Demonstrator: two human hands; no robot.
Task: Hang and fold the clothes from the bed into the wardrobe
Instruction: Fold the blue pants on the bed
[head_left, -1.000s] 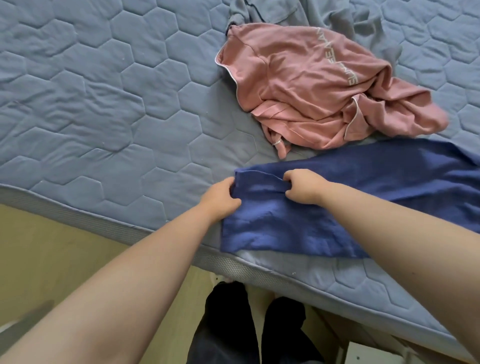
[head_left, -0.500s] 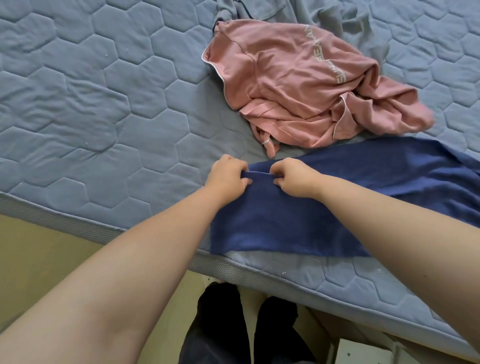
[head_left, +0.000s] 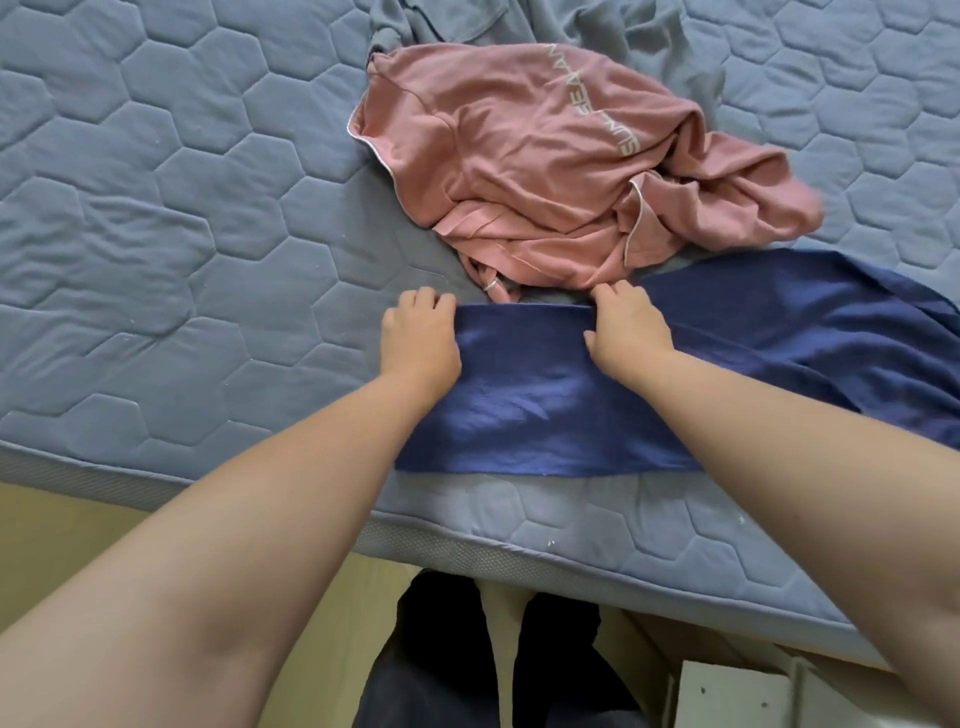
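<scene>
A navy blue garment (head_left: 545, 410) lies flat near the front edge of a quilted blue mattress (head_left: 156, 208). The left hand (head_left: 421, 338) and the right hand (head_left: 628, 330) each grip the garment's far edge with curled fingers. A crumpled pink top (head_left: 519, 156) lies just beyond the hands.

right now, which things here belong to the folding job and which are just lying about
Job: blue garment, gripped at its far edge by left hand and right hand; pink garment; grey garment; bed.
Lying about: white box, floor.

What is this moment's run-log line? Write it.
folding; left hand holds blue garment edge; right hand holds same edge; pink garment crumpled behind
</scene>
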